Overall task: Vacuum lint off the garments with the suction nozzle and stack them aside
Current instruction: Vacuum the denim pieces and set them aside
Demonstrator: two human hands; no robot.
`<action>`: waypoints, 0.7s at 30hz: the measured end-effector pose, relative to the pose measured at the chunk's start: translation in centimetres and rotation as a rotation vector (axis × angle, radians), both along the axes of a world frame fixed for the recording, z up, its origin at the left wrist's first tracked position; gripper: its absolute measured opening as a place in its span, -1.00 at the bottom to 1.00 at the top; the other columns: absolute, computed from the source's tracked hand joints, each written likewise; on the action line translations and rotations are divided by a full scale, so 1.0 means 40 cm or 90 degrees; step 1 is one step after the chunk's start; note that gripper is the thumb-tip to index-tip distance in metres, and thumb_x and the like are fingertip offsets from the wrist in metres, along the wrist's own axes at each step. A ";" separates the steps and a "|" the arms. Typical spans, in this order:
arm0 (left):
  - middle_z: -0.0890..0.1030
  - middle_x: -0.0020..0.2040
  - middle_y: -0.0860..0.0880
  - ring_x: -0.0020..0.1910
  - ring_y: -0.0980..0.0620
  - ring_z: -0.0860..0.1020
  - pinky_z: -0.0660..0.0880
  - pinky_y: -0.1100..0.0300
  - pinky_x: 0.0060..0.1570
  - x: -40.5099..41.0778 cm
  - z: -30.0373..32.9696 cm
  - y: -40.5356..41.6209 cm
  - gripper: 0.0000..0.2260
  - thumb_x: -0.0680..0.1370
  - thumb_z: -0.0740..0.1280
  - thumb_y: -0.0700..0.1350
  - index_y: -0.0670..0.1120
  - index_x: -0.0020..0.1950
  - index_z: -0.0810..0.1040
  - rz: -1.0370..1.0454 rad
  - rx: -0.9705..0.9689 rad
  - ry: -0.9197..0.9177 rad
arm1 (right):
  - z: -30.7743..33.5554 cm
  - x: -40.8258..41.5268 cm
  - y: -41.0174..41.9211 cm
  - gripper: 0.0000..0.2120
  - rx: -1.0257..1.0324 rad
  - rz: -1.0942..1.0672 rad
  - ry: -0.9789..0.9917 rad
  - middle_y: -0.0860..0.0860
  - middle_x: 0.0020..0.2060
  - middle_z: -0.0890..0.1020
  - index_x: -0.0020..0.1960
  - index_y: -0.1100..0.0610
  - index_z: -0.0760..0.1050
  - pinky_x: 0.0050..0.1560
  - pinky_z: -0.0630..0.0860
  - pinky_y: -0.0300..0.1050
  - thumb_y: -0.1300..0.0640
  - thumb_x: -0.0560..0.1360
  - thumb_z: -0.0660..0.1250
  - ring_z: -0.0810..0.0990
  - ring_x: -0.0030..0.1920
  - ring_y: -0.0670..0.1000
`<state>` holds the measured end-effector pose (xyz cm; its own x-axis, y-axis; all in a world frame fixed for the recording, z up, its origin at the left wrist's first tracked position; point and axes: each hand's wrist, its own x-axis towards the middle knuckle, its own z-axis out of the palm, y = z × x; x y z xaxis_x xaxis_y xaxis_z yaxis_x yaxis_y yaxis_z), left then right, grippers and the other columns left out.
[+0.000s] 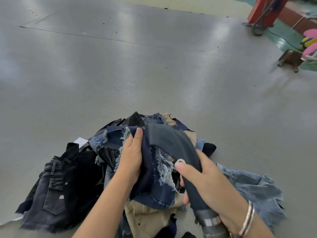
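On the near left of the grey table (120, 66) lie dark jeans (56, 182), flat, with a back pocket showing and a white tag (80, 142) just beyond them. Right of those, my left hand (131, 158) grips a frayed dark blue denim garment (154, 182), thumb on top, holding it up over the heap of clothes (151, 121). A tan garment (145, 215) lies under it, nearer to me. My right hand (204, 179) is wrapped round the dark grey nozzle (171, 140), whose wide mouth lies against the top of the held denim. A bracelet (247, 219) sits on that wrist. Light blue denim (253, 189) spreads at the near right. At the far right stands a red post (264, 12).
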<state>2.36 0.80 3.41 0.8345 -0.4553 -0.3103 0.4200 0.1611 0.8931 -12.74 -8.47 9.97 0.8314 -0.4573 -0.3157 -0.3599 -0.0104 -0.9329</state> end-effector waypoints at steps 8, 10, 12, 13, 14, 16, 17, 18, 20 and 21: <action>0.70 -0.19 -0.07 -0.18 -0.03 0.67 0.59 0.05 -0.11 0.007 -0.003 -0.002 -0.69 0.57 0.25 0.08 0.01 -0.22 0.70 0.025 -0.017 0.030 | -0.004 -0.027 0.005 -0.89 0.065 0.031 -0.005 0.02 -0.39 0.61 -0.10 -0.25 0.49 -0.43 0.52 -0.16 -0.15 0.39 0.37 0.60 -0.48 0.13; 0.71 -0.18 -0.06 -0.20 0.01 0.68 0.61 0.16 -0.23 0.006 0.000 0.002 -0.72 0.53 0.26 0.09 0.06 -0.24 0.71 -0.002 -0.038 0.045 | -0.006 -0.015 0.010 -0.91 0.061 0.029 0.001 0.01 -0.39 0.62 -0.11 -0.24 0.49 -0.43 0.52 -0.17 -0.16 0.40 0.37 0.60 -0.48 0.11; 0.71 -0.13 -0.11 -0.16 -0.05 0.69 0.61 0.15 -0.23 -0.003 0.005 0.007 -0.74 0.47 0.30 0.10 0.00 -0.15 0.72 -0.045 -0.037 0.054 | -0.011 0.003 -0.009 -0.94 0.058 -0.014 -0.006 0.01 -0.42 0.60 -0.09 -0.18 0.50 -0.46 0.51 -0.16 -0.08 0.45 0.36 0.58 -0.49 0.09; 0.71 -0.15 -0.14 -0.19 -0.07 0.68 0.61 0.14 -0.27 -0.008 0.002 0.008 -0.71 0.43 0.33 0.11 -0.06 -0.12 0.70 -0.044 -0.029 0.079 | -0.012 0.011 -0.022 -0.92 0.052 -0.039 -0.008 0.00 -0.42 0.59 -0.06 -0.15 0.49 -0.46 0.51 -0.14 -0.04 0.46 0.35 0.57 -0.50 0.09; 0.70 -0.19 -0.14 -0.24 -0.08 0.68 0.59 0.15 -0.30 -0.011 -0.005 0.009 -0.67 0.39 0.36 0.15 -0.10 -0.13 0.69 -0.040 -0.017 0.129 | -0.015 0.015 -0.033 -0.90 0.045 -0.061 -0.009 0.01 -0.43 0.58 -0.03 -0.12 0.48 -0.46 0.52 -0.13 -0.02 0.47 0.35 0.56 -0.50 0.09; 0.70 -0.19 -0.15 -0.22 -0.09 0.68 0.60 0.11 -0.22 -0.016 -0.022 0.009 -0.54 0.40 0.34 0.27 -0.12 -0.11 0.68 -0.014 0.044 0.235 | -0.026 0.010 -0.047 -0.89 0.039 -0.083 -0.002 0.03 -0.41 0.57 -0.01 -0.06 0.47 -0.45 0.53 -0.11 -0.01 0.48 0.34 0.56 -0.50 0.10; 0.70 -0.12 -0.16 -0.15 -0.11 0.67 0.60 0.08 -0.15 -0.017 -0.035 0.010 -0.46 0.42 0.30 0.34 -0.14 -0.02 0.66 -0.009 0.099 0.265 | -0.033 0.004 -0.050 -0.88 0.034 -0.086 0.006 0.04 -0.41 0.57 0.00 -0.04 0.47 -0.45 0.53 -0.11 -0.01 0.48 0.34 0.56 -0.49 0.11; 0.69 -0.06 -0.17 -0.10 -0.12 0.66 0.57 0.08 -0.13 -0.019 -0.049 0.011 -0.41 0.46 0.26 0.35 -0.16 0.09 0.62 -0.001 0.160 0.278 | -0.041 -0.003 -0.051 -0.88 0.027 -0.086 0.017 0.06 -0.40 0.56 0.01 -0.03 0.47 -0.45 0.53 -0.11 -0.01 0.49 0.33 0.56 -0.49 0.12; 0.64 0.05 -0.15 -0.08 -0.11 0.60 0.48 0.09 -0.14 -0.025 -0.071 0.011 -0.49 0.57 0.22 0.22 -0.19 0.24 0.49 0.042 0.242 0.273 | -0.054 -0.013 -0.049 -0.88 0.022 -0.082 0.039 0.07 -0.37 0.56 0.02 -0.03 0.47 -0.43 0.54 -0.10 -0.01 0.51 0.33 0.56 -0.48 0.13; 0.59 0.11 -0.15 -0.07 -0.10 0.55 0.45 0.08 -0.11 -0.025 -0.079 0.011 -0.60 0.62 0.20 0.11 -0.17 0.28 0.44 0.073 0.254 0.246 | -0.056 -0.016 -0.047 -0.88 0.020 -0.078 0.046 0.07 -0.36 0.56 0.02 -0.03 0.47 -0.42 0.54 -0.09 -0.01 0.51 0.33 0.56 -0.48 0.12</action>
